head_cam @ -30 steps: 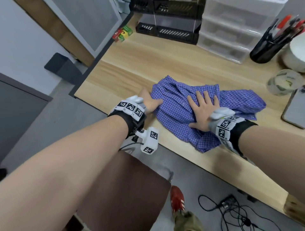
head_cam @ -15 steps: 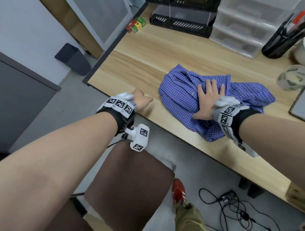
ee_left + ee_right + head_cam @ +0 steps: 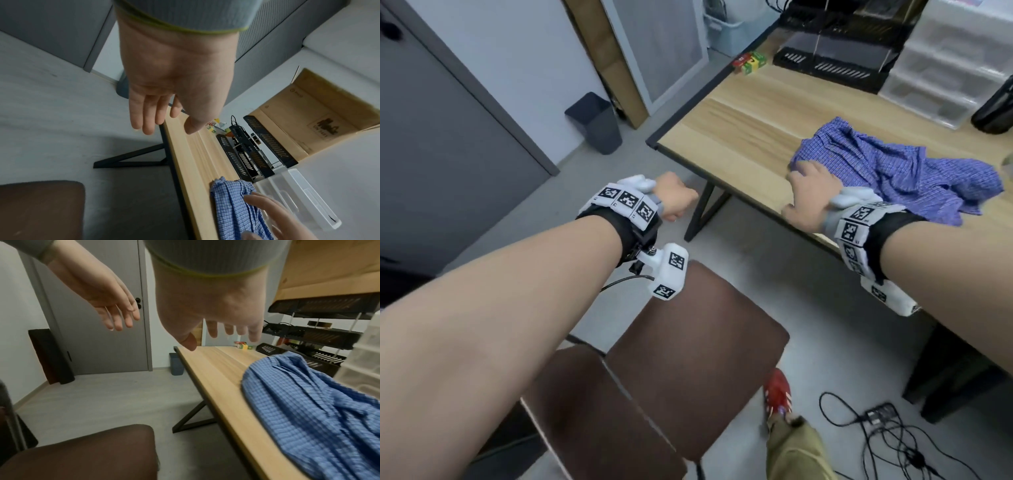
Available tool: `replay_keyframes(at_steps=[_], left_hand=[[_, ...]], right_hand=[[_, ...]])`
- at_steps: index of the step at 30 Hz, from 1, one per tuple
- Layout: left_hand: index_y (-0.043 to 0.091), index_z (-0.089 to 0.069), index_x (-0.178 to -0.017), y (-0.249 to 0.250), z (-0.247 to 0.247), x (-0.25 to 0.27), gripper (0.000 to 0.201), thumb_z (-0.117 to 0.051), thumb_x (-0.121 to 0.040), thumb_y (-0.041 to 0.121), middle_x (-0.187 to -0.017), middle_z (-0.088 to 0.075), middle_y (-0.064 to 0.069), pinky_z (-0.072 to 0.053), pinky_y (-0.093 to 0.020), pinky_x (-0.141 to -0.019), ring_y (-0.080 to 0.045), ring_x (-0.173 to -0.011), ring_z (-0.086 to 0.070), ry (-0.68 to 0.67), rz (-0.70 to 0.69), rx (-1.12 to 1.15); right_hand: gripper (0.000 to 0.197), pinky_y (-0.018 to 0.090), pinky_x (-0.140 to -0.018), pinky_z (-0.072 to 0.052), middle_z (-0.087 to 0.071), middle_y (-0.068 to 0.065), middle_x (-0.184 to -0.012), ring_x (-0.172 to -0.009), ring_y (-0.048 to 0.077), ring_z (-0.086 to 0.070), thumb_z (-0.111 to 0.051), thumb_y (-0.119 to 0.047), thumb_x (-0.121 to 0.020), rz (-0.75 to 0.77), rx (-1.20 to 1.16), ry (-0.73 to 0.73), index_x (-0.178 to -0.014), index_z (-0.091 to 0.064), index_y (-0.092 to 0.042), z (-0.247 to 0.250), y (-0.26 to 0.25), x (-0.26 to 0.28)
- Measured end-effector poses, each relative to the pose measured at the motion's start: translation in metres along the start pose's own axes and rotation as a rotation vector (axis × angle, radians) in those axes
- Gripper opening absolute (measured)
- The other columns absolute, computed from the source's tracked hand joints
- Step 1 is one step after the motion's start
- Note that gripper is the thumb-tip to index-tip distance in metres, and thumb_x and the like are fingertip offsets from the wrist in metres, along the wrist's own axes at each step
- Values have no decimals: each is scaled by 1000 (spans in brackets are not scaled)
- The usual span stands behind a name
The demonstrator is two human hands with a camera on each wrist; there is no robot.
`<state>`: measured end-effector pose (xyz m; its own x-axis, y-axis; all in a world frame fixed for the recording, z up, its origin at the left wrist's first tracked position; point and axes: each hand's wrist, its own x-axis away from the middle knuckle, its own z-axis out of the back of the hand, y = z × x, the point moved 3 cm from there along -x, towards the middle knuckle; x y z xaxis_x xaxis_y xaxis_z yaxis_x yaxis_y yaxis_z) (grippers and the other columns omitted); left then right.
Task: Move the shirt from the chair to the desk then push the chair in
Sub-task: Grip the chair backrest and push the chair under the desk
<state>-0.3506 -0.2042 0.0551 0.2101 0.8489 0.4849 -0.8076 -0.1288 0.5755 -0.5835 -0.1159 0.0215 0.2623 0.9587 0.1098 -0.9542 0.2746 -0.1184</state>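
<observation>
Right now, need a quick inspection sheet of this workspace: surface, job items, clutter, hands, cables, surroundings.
Surface: wooden desk, bare at its near-left corner.
Job's things: blue checked shirt lies crumpled on the desk; brown chair stands out from the desk, seat bare, not pushed in.
Clutter: black trays, clear drawers, small colourful boxes along the desk's back.
Hands: left hand over the floor off the desk corner, fingers relaxed, holding nothing; right hand above the desk's near edge beside the shirt, fingers relaxed, no grip.
Cables: black cables tangled on the floor under the desk.
Surroundings: grey bin, grey door, red shoe.
</observation>
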Motion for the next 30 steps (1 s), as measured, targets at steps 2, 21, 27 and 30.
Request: replay_keyframes(at_steps=[2, 21, 27, 30], left_hand=[[18, -39, -68, -29, 14, 19, 30, -56, -92, 15, -77, -50, -11, -47, -28, -59, -23, -73, -53, 3, -20, -2], [0, -65, -124, -340, 50, 197, 43, -54, -95, 30, -128, -65, -21, -53, -43, -97, -38, -117, -63, -80, 347, -242], [4, -60, -115, -370, 47, 220, 25, -48, -97, 15, -129, -63, -25, -57, -50, -90, -41, -114, -65, -110, 467, 3], [1, -45, -139, -375, 49, 224, 45, -48, -97, 18, -115, -58, -27, -53, -42, -68, -44, -107, -63, -115, 573, 212]], right_hand=[[54, 46, -101, -43, -48, 15, -144, -135, 35, -42, -65, -29, -81, -16, -15, -16, -130, -57, -8, 1, -31, 22], [22, 38, -58, -60, -63, 18, -91, -67, 30, -69, -49, -23, -99, -1023, -1577, -660, -111, -46, -5, -176, -299, 321], [71, 50, -88, -55, -61, 28, -125, -113, 40, -63, -46, -57, -92, -1083, -1617, -1064, -123, -55, 7, -192, -377, 373], [95, 59, -106, -40, -34, 21, -160, -141, 42, -41, -52, -64, -85, -1276, -1627, -1059, -155, -28, -6, -197, -390, 393]])
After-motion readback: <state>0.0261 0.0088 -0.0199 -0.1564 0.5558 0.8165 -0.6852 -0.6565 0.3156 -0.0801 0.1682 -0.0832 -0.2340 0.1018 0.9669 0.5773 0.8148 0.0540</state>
